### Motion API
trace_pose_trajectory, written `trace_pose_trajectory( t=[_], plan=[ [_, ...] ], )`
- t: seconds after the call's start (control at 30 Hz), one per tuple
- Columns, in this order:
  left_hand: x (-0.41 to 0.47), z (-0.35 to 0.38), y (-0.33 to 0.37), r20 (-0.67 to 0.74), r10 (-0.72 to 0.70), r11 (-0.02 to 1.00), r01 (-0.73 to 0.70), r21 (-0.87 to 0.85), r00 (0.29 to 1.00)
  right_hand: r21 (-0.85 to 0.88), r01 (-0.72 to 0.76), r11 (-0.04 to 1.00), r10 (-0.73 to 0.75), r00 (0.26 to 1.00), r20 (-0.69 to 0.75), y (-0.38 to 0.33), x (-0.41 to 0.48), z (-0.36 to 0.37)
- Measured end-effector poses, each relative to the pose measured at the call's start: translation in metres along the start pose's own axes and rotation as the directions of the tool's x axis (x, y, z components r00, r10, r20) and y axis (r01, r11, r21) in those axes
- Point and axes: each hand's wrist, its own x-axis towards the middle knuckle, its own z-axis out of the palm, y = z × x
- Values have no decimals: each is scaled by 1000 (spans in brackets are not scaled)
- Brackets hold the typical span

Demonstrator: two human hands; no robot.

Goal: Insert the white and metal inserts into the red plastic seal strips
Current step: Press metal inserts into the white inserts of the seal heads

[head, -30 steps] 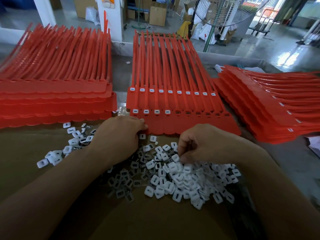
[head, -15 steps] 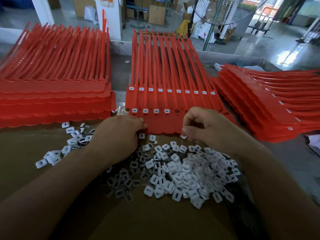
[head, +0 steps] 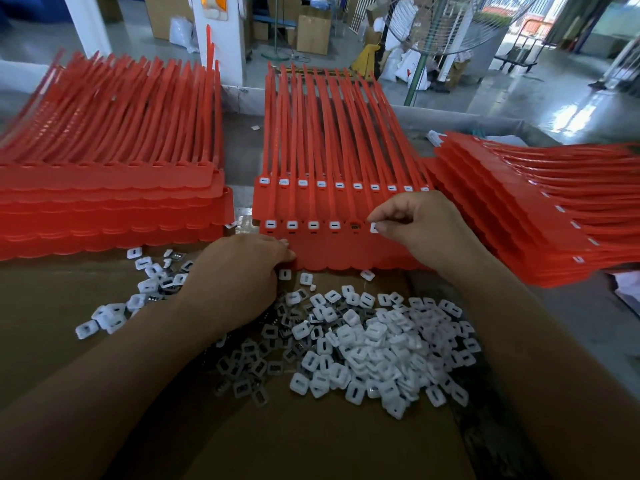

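A stack of red seal strips point(head: 346, 251) lies in front of me, its front row holding several white inserts point(head: 313, 225) and one socket with a dark metal insert point(head: 355, 226). My right hand point(head: 415, 226) pinches a white insert point(head: 374, 228) over the front row, just right of that socket. My left hand point(head: 239, 275) rests palm down on the cardboard, fingertips touching the near edge of the stack. A heap of loose white inserts point(head: 377, 348) and darker metal inserts point(head: 249, 368) lies on the cardboard point(head: 311, 441) below my hands.
Another stack of red strips point(head: 104, 209) sits at the left and a fanned stack point(head: 540, 216) at the right. A small scatter of inserts point(head: 145, 289) lies at the left. Behind the bench are a standing fan point(head: 446, 26), cardboard boxes and a white pillar.
My right hand picked a white insert from the heap and carried it up and away to the front row of the middle stack. My left hand stayed in place.
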Motion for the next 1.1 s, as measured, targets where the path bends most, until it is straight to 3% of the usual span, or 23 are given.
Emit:
trace_pose_trajectory(
  t=[0.4, 0.87, 1.1],
  plan=[
    [-1, 0, -1, -45, 36, 999, -37, -2, 998, -25, -38, 999, 39, 997, 59, 7, 26, 23],
    [0, 0, -2, -48, 35, 999, -35, 10, 998, -127, -50, 991, 55, 998, 30, 9, 30, 31],
    [1, 1, -2, -59, 35, 999, -35, 9, 998, -114, -159, 981, 166, 985, 56, 3, 38, 28]
  ],
)
